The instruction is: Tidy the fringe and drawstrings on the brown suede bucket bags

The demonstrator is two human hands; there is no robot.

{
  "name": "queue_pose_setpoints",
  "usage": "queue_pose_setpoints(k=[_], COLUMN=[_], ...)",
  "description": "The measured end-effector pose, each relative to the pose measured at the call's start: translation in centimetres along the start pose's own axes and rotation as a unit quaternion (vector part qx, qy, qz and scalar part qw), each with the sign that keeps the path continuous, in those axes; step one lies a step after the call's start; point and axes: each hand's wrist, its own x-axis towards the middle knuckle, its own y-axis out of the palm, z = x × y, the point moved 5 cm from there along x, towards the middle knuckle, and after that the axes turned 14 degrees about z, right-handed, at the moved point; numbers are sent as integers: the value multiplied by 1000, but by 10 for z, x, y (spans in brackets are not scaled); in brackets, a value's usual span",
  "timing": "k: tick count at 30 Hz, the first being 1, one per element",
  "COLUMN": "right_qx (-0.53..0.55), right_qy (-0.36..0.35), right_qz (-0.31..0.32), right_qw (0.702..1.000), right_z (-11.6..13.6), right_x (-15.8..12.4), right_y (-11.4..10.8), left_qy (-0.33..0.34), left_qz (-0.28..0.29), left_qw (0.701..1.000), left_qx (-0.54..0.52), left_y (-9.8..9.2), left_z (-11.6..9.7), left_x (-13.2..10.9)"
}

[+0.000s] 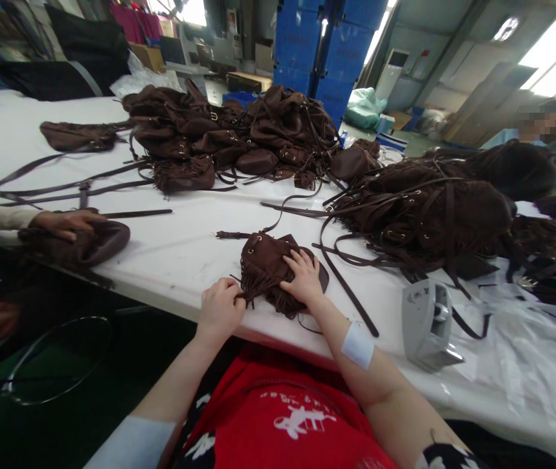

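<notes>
A dark brown fringed bag (264, 255) with metal eyelets lies on the white table close in front of me. My left hand (223, 305) is closed at its lower left corner, its fingers pinching strands of the fringe. On the bag's right part rests my right hand (303, 276), fingers spread and laid flat over it. A strap with a buckle (232, 235) runs out from the bag to the left. Another brown strap (349, 293) lies along the table to the right of the bag.
Piles of brown bags stand at the back (239, 137) and on the right (424, 202). A grey tape dispenser (427, 322) and clear plastic bags (527, 365) are at the right. On the left, a co-worker's hand (70, 225) presses on another brown bag (107, 242).
</notes>
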Motion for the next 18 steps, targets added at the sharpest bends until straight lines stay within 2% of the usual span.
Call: queue_pose_setpoints(k=[2, 4, 5, 6, 10, 15, 18], right_qx=[1, 4, 6, 7, 9, -4, -12], right_qy=[4, 9, 11, 12, 10, 5, 9], right_qz=[-8, -16, -21, -25, -36, -38, -33], right_qw=[1000, 1000, 1000, 1000, 999, 999, 999], right_z=[1, 2, 3, 3, 8, 15, 19], right_x=[0, 1, 1, 2, 4, 3, 2], right_y=[0, 0, 1, 1, 2, -2, -3], left_qy=[-11, -34, -41, -43, -24, -16, -15], left_qz=[21, 36, 37, 35, 42, 141, 197], left_qw=[979, 919, 890, 871, 836, 727, 713], left_qx=[-201, -391, -452, -489, -547, -672, -673], left_y=[3, 11, 15, 16, 12, 10, 13], left_z=[5, 8, 7, 6, 1, -6, -10], left_x=[8, 14, 16, 18, 20, 8, -1])
